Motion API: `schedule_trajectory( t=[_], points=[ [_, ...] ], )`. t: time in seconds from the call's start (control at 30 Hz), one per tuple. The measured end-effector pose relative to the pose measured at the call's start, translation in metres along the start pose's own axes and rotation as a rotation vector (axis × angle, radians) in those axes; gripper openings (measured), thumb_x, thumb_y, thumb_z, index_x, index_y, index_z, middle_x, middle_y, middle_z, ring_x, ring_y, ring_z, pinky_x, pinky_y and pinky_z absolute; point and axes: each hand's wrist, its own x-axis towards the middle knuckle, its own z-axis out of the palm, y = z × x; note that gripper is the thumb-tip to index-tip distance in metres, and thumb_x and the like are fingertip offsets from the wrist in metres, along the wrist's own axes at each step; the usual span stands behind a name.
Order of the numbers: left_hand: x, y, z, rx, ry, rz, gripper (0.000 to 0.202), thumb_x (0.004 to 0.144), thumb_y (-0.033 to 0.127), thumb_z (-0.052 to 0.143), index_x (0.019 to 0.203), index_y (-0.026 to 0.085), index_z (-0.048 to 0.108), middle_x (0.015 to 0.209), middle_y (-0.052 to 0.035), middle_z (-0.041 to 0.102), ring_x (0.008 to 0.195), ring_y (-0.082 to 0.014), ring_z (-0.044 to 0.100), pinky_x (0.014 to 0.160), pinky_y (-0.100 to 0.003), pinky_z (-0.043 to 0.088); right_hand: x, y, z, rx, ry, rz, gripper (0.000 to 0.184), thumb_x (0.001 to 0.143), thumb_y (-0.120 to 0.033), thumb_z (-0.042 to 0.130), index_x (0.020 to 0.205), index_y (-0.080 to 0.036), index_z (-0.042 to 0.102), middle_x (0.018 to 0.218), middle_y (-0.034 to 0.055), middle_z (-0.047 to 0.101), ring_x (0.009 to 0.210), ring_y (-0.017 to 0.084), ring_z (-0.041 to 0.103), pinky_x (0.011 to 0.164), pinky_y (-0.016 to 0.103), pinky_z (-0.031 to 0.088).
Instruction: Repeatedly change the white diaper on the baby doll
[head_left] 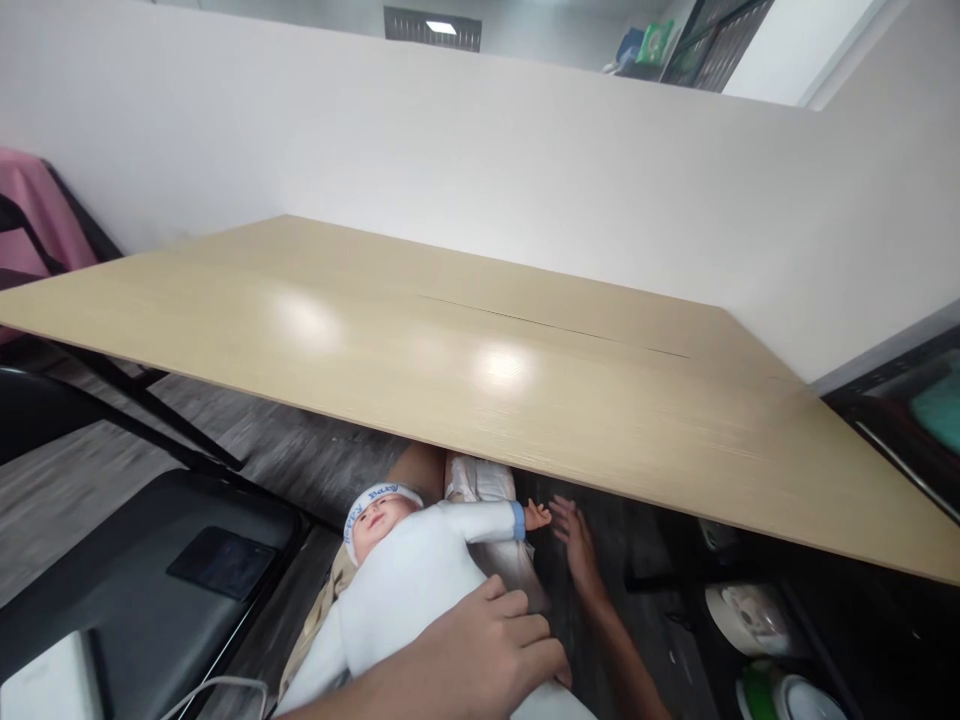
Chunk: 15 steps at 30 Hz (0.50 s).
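Note:
A baby doll [431, 570] in a white outfit with blue cuffs lies face up across my lap, below the table's near edge. Its white cap has blue lettering, and its head points left. My left hand [499, 635] lies over the doll's lower body with its fingers curled round it. Just beyond the doll's outstretched hand is my right hand [576, 545], fingers apart and holding nothing. Whether it touches the doll's fingers is hard to tell. A crumpled whitish cloth [480, 480] shows behind the doll's arm.
A light wooden table [375, 330] spans the view before a white partition [487, 150]. At left, a black chair [142, 540] bears a dark phone [221, 562] and a white object [52, 680] near a cable. Round containers [750, 615] stand low at right.

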Motion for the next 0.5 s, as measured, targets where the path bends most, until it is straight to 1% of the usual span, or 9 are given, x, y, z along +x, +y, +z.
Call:
schedule_trajectory(
  t=[0.07,0.1,0.13,0.2,0.27,0.33,0.4,0.43,0.5],
  points=[
    [-0.001,0.002,-0.002,-0.015,0.006,0.000,0.017,0.112,0.035,0.063,0.122,0.022,0.066,0.112,-0.0005,0.079,0.097,-0.0225,0.065,0.080,-0.040,0.038,-0.007,-0.009,-0.015,-0.019,0.019,-0.037,0.046,0.110,-0.060,0.058,0.118,-0.018,0.075,0.122,0.0127,0.078,0.111,0.029,0.075,0.102,0.050,0.061],
    [-0.002,0.002,-0.003,-0.021,0.012,0.002,0.018,0.111,0.036,0.065,0.123,0.023,0.067,0.112,-0.0001,0.079,0.098,-0.0226,0.065,0.081,-0.040,0.038,-0.013,-0.017,-0.020,-0.035,0.019,-0.078,0.047,0.109,-0.062,0.057,0.116,-0.020,0.076,0.123,0.0132,0.079,0.113,0.030,0.074,0.106,0.050,0.059],
    [-0.003,0.003,-0.003,-0.022,0.018,0.006,0.020,0.110,0.037,0.067,0.124,0.024,0.067,0.113,0.0002,0.078,0.098,-0.0226,0.065,0.081,-0.040,0.038,-0.020,-0.028,-0.021,-0.068,0.008,-0.141,0.045,0.108,-0.061,0.057,0.115,-0.021,0.077,0.123,0.0131,0.080,0.116,0.031,0.073,0.109,0.049,0.057],
    [-0.006,0.004,-0.001,-0.008,0.032,0.022,0.020,0.110,0.038,0.068,0.125,0.025,0.067,0.112,0.0010,0.078,0.098,-0.0225,0.064,0.081,-0.039,0.037,-0.035,-0.053,-0.017,-0.205,-0.065,-0.325,0.036,0.108,-0.054,0.061,0.119,-0.024,0.077,0.122,0.0122,0.080,0.116,0.031,0.073,0.109,0.047,0.055],
    [-0.010,0.004,0.004,0.021,0.057,0.045,0.017,0.112,0.037,0.066,0.126,0.027,0.067,0.110,0.0015,0.078,0.096,-0.0220,0.064,0.082,-0.039,0.036,-0.046,-0.078,-0.004,-0.399,-0.229,-0.548,0.030,0.108,-0.042,0.062,0.129,-0.025,0.075,0.128,0.0126,0.078,0.121,0.031,0.071,0.110,0.048,0.054],
    [-0.015,0.005,0.010,0.048,0.106,0.056,0.017,0.113,0.035,0.065,0.129,0.028,0.067,0.112,0.0016,0.078,0.095,-0.0212,0.063,0.084,-0.038,0.038,-0.051,-0.097,0.014,-0.555,-0.464,-0.706,0.040,0.104,-0.034,0.069,0.143,-0.026,0.070,0.142,0.0118,0.074,0.133,0.032,0.066,0.120,0.051,0.048],
    [-0.019,0.006,0.015,0.065,0.158,0.056,0.019,0.114,0.031,0.064,0.132,0.029,0.066,0.117,0.0012,0.078,0.098,-0.0208,0.065,0.089,-0.038,0.041,-0.050,-0.108,0.033,-0.673,-0.661,-0.760,0.049,0.098,-0.029,0.076,0.146,-0.026,0.068,0.144,0.0099,0.073,0.138,0.032,0.062,0.125,0.051,0.043],
    [-0.022,0.006,0.018,0.072,0.195,0.055,0.019,0.114,0.030,0.064,0.133,0.029,0.065,0.119,0.0008,0.078,0.100,-0.0207,0.066,0.093,-0.037,0.043,-0.049,-0.111,0.042,-0.726,-0.728,-0.762,0.047,0.096,-0.026,0.078,0.143,-0.025,0.069,0.139,0.0090,0.075,0.134,0.031,0.063,0.123,0.049,0.044],
    [-0.029,0.006,0.022,0.086,0.268,0.057,0.022,0.116,0.027,0.059,0.137,0.029,0.064,0.122,-0.0005,0.079,0.106,-0.0209,0.068,0.106,-0.038,0.045,-0.047,-0.115,0.058,-0.815,-0.804,-0.762,0.035,0.095,-0.022,0.076,0.129,-0.022,0.073,0.125,0.0078,0.077,0.121,0.030,0.067,0.113,0.044,0.049]
  ],
)
